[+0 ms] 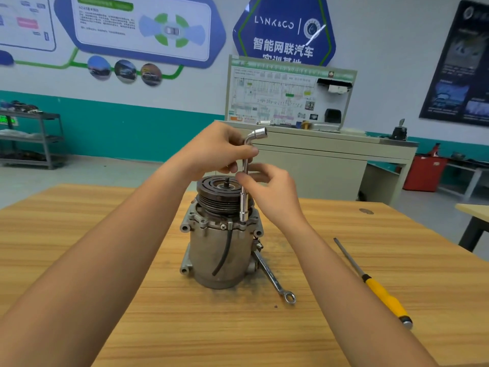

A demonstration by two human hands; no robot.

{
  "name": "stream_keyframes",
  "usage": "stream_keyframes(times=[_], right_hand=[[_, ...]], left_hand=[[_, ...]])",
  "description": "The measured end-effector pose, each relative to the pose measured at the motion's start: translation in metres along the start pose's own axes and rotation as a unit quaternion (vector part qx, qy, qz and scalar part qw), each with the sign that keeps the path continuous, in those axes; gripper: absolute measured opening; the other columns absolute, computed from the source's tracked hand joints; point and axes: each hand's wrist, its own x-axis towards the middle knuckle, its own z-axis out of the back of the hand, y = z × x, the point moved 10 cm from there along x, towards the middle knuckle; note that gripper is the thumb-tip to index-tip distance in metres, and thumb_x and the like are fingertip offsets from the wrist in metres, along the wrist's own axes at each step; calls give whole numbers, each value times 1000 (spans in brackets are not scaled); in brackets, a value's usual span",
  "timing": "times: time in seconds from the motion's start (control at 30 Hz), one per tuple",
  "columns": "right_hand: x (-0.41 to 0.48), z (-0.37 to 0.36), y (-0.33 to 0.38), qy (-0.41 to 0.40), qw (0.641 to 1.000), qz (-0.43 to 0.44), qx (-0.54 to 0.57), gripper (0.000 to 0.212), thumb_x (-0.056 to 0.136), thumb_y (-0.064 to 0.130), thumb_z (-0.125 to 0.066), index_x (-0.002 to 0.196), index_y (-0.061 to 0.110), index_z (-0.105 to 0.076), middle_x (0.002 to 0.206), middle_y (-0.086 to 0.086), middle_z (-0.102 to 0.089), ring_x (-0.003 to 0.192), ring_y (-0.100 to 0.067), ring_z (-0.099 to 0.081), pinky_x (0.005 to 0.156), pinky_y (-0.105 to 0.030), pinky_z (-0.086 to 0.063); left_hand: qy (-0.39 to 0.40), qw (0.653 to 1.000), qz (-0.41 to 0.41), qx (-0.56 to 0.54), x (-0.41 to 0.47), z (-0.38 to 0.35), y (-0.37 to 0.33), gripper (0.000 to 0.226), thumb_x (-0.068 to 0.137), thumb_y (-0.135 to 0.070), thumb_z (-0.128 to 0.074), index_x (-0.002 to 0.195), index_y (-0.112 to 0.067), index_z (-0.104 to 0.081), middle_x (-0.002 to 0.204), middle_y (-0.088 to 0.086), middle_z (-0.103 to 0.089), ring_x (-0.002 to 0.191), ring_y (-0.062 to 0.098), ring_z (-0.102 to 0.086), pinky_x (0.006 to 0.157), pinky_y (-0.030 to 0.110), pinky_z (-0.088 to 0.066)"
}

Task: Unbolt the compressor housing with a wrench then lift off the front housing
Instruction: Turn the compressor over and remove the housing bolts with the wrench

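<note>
On the wooden tabletop (pixel 127 287), near its middle, an air-conditioning compressor (pixel 211 255) is standing upright with its grooved clutch pulley (pixel 217 194) facing up. Its front housing (pixel 209 221) is sitting in place on the cylindrical body, just under the pulley. An L-shaped socket wrench (pixel 243 205) is standing vertically at the pulley's right side, its lower socket resting on a bolt at the housing flange and its bent upper end pointing right. The left hand (pixel 219 147) is gripping the wrench shaft just below the bend, fingers curled round it. The right hand (pixel 270 186) is pinching the shaft lower down between thumb and fingertips, level with the top of the pulley. A black hose (pixel 225 250) is hanging down the front of the compressor body. A combination spanner (pixel 272 278) is lying against the compressor's lower right side, ring end toward the viewer. A screwdriver with a yellow handle (pixel 378 290) is lying well apart to the right. Behind the tabletop, a wiring-diagram training board (pixel 285 94) is standing on a beige cabinet (pixel 317 160).
</note>
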Motion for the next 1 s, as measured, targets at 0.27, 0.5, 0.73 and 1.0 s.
stream_keyframes(times=[0.27,0.5,0.73,1.0], right_hand=[[-7,5,20,-56,992,86,-79,17,87,26,-62,94,13,-69,80,5,-67,76,-6,-61,64,-9,-42],[-4,1,12,21,998,40,-38,17,91,26,-57,94,15,-69,85,5,-68,85,-9,-60,67,-16,-44],[-6,5,5,-35,999,25,-21,16,83,29,-66,85,13,-66,77,12,-62,75,1,-55,58,-2,-36],[-5,-10,0,95,995,11,11,24,91,29,-56,108,18,-67,94,12,-65,92,0,-56,74,-11,-40]], left_hand=[[29,994,57,-88,-5,-16,10,8,90,-16,-60,88,-10,-64,76,3,-67,52,0,-59,52,19,-52],[97,992,45,-68,-12,-12,12,15,91,-9,-57,89,-17,-69,70,-10,-69,58,-2,-61,58,15,-50],[-84,996,0,-15,-13,-2,12,15,81,-24,-71,75,-14,-62,70,-5,-59,62,3,-50,53,8,-37],[22,996,-18,-80,-18,-17,8,12,91,-15,-58,94,-19,-69,94,2,-71,87,7,-65,80,21,-51]])
